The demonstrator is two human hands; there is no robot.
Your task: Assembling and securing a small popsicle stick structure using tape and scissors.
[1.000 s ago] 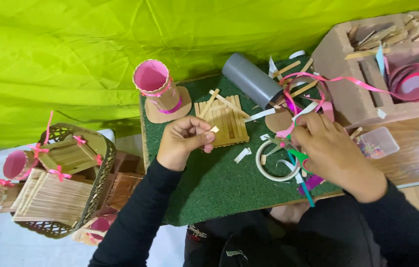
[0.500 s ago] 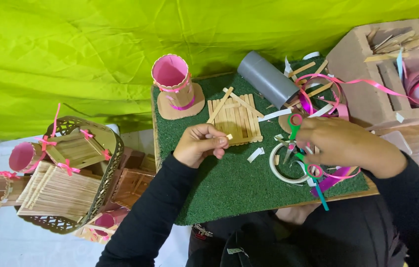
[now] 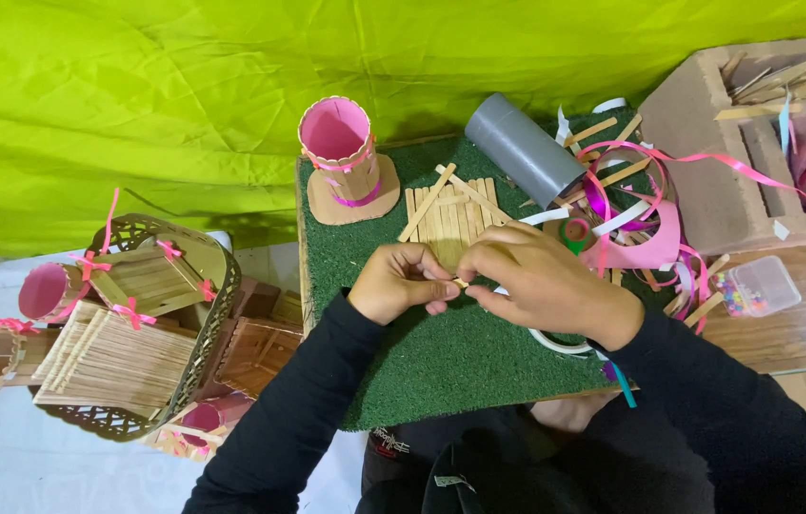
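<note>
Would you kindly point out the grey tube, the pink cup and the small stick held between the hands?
grey tube [image 3: 524, 149], head view, middle of its side.
pink cup [image 3: 336, 143], head view, its pink inside wall.
small stick [image 3: 461, 283], head view, the tip showing between the fingertips.

I count two hands: left hand [image 3: 401, 283], right hand [image 3: 541, 282]. One green turf mat [image 3: 441, 366]. One pink-lined cup on base [image 3: 344, 157]. One grey tube [image 3: 521, 148]. One stick raft [image 3: 448, 221]. One clear bead box [image 3: 759, 286]. One woven basket [image 3: 150, 328]. Loose sticks too jumbled, can't count.
</note>
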